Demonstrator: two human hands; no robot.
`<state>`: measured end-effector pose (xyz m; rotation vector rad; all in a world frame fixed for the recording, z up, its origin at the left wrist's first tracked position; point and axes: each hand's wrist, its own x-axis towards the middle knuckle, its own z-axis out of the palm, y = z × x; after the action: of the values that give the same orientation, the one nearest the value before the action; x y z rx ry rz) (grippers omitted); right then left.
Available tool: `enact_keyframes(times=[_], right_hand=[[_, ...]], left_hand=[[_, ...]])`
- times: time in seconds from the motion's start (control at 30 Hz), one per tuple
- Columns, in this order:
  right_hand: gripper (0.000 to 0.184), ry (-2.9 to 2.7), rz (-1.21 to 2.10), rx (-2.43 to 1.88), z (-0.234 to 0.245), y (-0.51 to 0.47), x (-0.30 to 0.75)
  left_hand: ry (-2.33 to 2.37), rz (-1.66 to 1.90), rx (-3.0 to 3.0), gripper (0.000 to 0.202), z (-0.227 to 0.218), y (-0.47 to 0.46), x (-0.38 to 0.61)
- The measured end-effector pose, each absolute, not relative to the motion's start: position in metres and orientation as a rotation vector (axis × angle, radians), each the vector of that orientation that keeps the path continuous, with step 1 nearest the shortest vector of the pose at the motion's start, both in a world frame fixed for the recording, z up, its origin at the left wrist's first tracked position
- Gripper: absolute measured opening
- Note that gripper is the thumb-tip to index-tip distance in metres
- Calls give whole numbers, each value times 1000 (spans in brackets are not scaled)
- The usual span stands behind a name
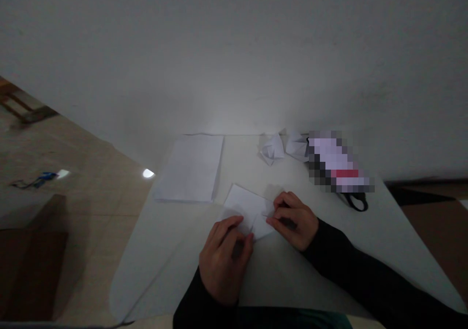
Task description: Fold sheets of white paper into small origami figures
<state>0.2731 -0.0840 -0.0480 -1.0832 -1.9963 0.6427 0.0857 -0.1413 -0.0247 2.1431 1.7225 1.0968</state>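
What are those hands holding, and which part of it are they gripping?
Both hands hold a folded white paper. The left hand grips its near edge, and the right hand grips its right corner. The fingers hide the exact contact points.

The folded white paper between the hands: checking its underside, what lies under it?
The paper lies on the pale table; its underside is hidden, and the left hand and right hand cover part of it.
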Motion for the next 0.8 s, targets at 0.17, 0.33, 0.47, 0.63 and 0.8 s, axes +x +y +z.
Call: enact_keyframes(times=[0.17,0.33,0.47,0.63,0.8], right_hand=[[23,-2036,605,-1175,-43,-84,270],[33,-2057,575,-1306,-41,-85,262],[30,-2049,526,-1373,-41,-86,255],[29,-2068,489,-1440,-41,-87,251],[31,-2082,491,-1494,-39,-87,250]], left_hand=[[1718,1044,2122,14,-24,-140,85],[1683,1060,2112,12,-24,-140,84],[1700,1054,2118,11,-24,-140,84],[1730,1005,2111,11,-24,-140,84],[1717,962,2082,13,-27,-142,79]])
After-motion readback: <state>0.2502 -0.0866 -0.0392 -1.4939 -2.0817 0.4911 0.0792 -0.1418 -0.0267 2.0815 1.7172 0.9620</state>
